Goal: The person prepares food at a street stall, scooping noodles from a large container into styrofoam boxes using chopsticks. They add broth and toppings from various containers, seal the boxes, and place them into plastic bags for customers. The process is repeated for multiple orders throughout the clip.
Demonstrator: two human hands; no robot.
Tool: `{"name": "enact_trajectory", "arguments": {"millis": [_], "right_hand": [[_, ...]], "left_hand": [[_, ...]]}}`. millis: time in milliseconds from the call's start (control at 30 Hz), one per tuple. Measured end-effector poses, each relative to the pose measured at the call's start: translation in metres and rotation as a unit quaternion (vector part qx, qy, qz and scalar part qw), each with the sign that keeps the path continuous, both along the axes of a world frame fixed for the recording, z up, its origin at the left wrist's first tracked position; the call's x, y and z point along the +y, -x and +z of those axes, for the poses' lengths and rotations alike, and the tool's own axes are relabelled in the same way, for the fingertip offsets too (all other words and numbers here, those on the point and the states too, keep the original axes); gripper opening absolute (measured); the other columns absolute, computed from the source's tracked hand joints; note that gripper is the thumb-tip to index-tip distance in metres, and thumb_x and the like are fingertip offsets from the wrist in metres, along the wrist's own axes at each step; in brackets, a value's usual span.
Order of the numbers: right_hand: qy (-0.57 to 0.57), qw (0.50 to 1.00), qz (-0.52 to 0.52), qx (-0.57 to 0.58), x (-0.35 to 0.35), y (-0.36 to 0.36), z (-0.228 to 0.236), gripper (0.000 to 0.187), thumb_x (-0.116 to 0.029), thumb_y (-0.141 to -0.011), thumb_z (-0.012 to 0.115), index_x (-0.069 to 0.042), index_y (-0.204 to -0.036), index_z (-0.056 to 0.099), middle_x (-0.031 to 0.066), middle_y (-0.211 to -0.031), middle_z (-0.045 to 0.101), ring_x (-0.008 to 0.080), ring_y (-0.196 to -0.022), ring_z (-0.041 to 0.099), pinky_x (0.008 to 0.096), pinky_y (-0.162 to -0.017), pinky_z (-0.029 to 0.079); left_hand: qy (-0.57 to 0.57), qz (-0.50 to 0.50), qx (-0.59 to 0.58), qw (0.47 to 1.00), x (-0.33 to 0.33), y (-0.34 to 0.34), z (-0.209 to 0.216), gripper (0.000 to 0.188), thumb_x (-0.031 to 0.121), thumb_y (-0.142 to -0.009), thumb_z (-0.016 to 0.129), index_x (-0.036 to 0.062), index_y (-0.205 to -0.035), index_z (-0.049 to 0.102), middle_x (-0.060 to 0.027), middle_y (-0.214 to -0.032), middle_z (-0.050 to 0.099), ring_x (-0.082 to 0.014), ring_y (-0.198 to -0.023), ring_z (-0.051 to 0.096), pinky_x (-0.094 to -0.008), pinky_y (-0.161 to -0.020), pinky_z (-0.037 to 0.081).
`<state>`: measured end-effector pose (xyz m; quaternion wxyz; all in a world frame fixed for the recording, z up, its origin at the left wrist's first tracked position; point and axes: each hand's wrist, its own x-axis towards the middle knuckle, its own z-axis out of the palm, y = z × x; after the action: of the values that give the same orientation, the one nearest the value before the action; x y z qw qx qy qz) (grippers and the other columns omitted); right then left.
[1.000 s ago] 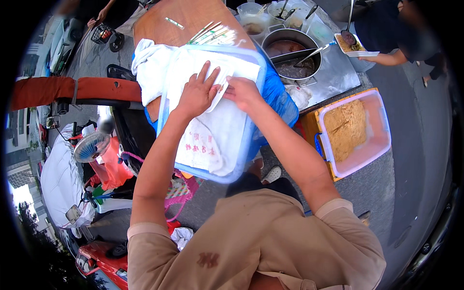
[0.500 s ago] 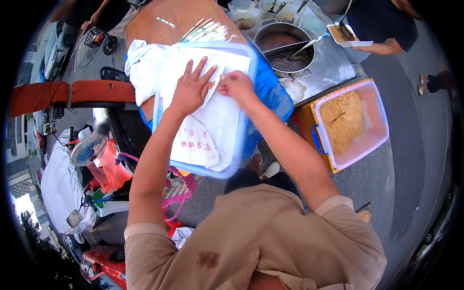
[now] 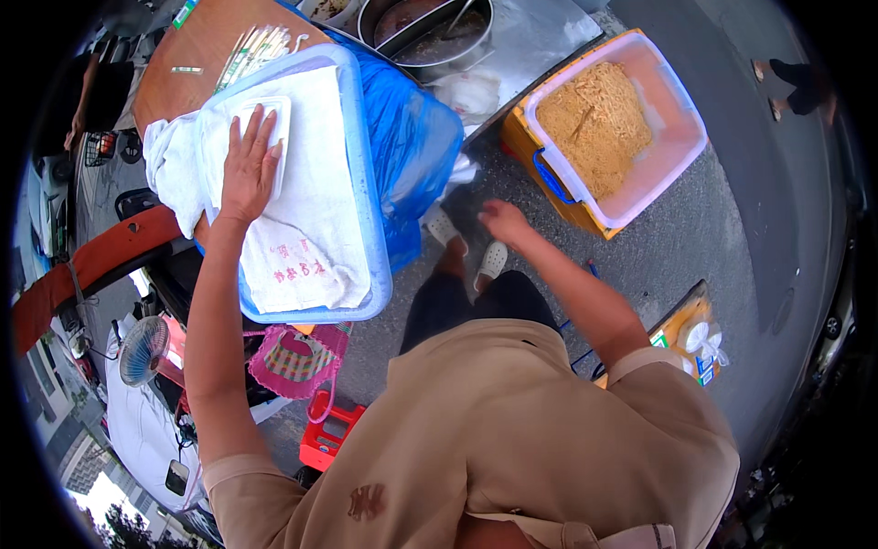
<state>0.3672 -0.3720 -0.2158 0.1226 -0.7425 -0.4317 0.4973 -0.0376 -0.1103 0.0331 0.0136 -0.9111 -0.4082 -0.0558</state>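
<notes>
A blue plastic tub stands at the left with a white cloth with red writing spread over it. On the cloth lies a shallow white rectangular container, like a takeaway tray. My left hand lies flat on it, fingers outstretched. My right hand hangs in the air right of the tub, over the pavement. Its fingers are curled together and nothing shows in them. Right of it sits a clear bin of tan crumbly powder, nearest to that hand.
Wrapped chopsticks lie on a brown tabletop behind the tub. A divided metal pot of dark liquid stands at the far middle. A blue plastic bag bulges beside the tub. A red stool and a fan are at lower left.
My right hand has left the cloth beside my left hand and swung right. My left hand has flattened on the white container. The view has shifted right, and the person holding a food tray is out of view.
</notes>
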Motion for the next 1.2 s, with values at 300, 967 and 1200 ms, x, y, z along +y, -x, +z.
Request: {"name": "enact_trajectory", "arguments": {"millis": [300, 967, 1200], "right_hand": [[-0.036, 0.816, -0.525, 0.239, 0.077, 0.109, -0.061, 0.012, -0.008, -0.087, 0.07, -0.006, -0.099, 0.069, 0.0072, -0.093, 0.069, 0.0207, -0.087, 0.066, 0.0372, -0.075, 0.053], [-0.109, 0.883, -0.361, 0.278, -0.086, -0.038, 0.215, 0.017, -0.018, -0.094, 0.074, -0.014, -0.096, 0.057, -0.0051, -0.087, 0.061, 0.0054, -0.077, 0.055, 0.0225, -0.067, 0.044], [-0.222, 0.867, -0.279, 0.349, -0.08, -0.015, 0.305, 0.018, -0.015, -0.093, 0.075, -0.012, -0.096, 0.058, -0.0066, -0.087, 0.06, 0.0042, -0.077, 0.054, 0.0226, -0.07, 0.044]], "left_hand": [[-0.003, 0.003, 0.003, 1.0, 0.009, -0.003, -0.009, 0.053, 0.04, -0.111, 0.034, 0.0181, -0.159, 0.038, -0.0094, -0.168, 0.027, -0.04, -0.156, 0.016, -0.0475, -0.128, 0.012], [-0.031, -0.007, -0.156, 0.987, -0.035, -0.029, 0.035, 0.056, 0.036, -0.103, 0.058, 0.0147, -0.153, 0.046, -0.0165, -0.162, 0.036, -0.0412, -0.151, 0.028, -0.0553, -0.121, 0.026], [0.643, -0.095, -0.417, 0.635, -0.18, -0.208, 0.002, 0.081, 0.021, -0.088, 0.079, 0.0016, -0.154, 0.035, -0.0152, -0.153, 0.043, -0.0258, -0.144, 0.041, -0.0439, -0.12, 0.034]]}}
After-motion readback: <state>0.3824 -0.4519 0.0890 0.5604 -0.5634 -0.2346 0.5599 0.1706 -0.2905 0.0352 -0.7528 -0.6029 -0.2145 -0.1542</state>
